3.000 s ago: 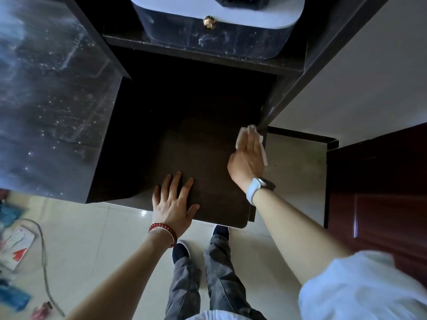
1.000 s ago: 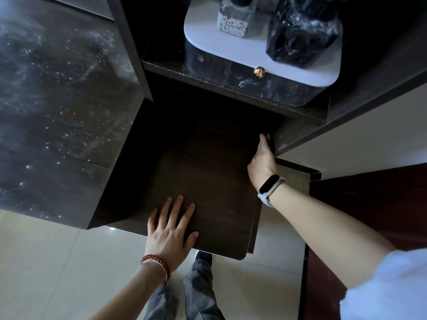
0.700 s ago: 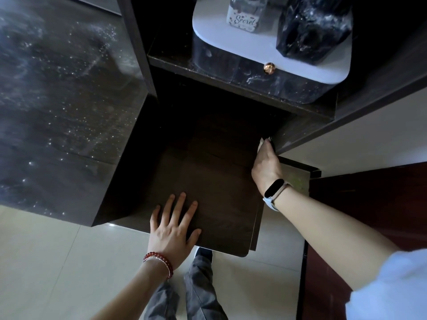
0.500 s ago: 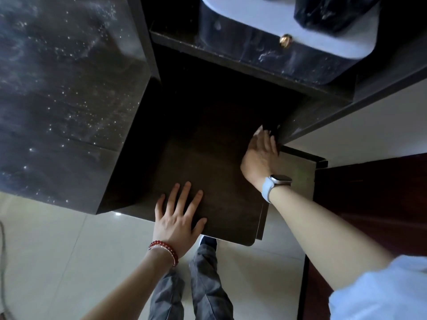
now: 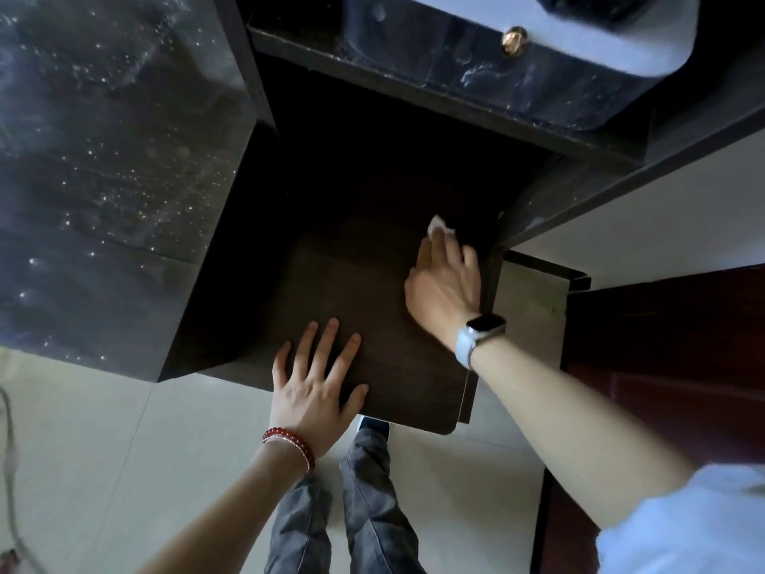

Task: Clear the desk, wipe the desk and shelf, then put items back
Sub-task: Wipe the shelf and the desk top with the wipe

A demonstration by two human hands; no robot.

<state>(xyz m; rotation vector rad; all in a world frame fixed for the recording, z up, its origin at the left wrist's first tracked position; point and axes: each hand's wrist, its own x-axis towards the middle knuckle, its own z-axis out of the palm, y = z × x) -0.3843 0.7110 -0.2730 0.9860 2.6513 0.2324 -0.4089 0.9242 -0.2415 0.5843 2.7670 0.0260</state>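
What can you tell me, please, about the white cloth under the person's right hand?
Only a small, crumpled white corner of the wiping cloth shows, thin like tissue, poking out past the fingertips of the right hand. The hand lies flat over the rest, pressing it onto the dark wooden shelf board near its back right corner.

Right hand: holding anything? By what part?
The right hand presses a white wipe onto the dark shelf; only the wipe's far edge shows past the fingertips. Exact hold hidden.
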